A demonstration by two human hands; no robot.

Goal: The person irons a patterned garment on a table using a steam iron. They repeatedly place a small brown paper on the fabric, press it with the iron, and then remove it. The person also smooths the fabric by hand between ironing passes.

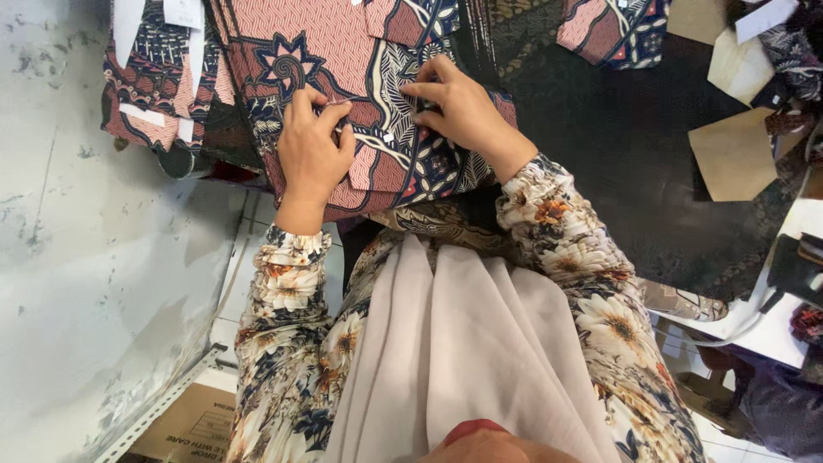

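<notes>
While both hands worked on it, the patterned fabric piece [343,60] lay flat on the dark counter [617,146], its near edge hanging toward the person's lap. The left hand [313,150] was curled shut, pinching a fold of the cloth between thumb and fingers. The right hand [463,111] pressed down just beside it, fingers bent and nipping the same fabric. At the left, a stack of similar printed pieces [159,86] with white paper tags touched the cloth's edge. Further right lay another folded printed piece [613,30] and 2 tan cardboard shapes [737,154], well apart from the hands. Floral sleeves and a beige scarf [463,343] hid the counter's near edge
</notes>
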